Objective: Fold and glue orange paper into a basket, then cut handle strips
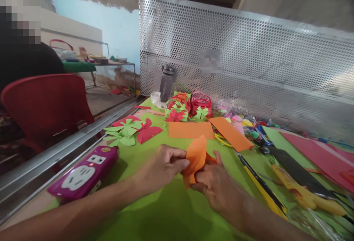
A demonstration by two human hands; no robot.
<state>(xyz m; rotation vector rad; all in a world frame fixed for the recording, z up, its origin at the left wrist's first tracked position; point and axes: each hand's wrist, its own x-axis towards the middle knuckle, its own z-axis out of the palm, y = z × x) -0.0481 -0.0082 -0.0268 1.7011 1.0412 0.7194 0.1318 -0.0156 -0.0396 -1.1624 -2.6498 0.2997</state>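
Note:
Between my two hands is a folded piece of orange felt [197, 154], held above the green table covering. My left hand [163, 165] pinches its left edge between thumb and fingers. On the other side, my right hand [214, 182] grips the felt low down, its fingers partly hidden behind the folds. Beyond them lie a flat orange felt strip [190, 130] and a second orange piece [232, 134], slanted to the right. Light green felt bows [124, 132] and a red felt bow [148, 131] rest to the left.
A purple power strip [85, 172] lies at left. Small felt baskets [200, 104] and a bottle [166, 82] stand at the back. To the right are a yellow-black cutter [261, 183], a yellow glue gun [306, 191] and felt sheets [318, 152]. A person sits behind a red chair [47, 104].

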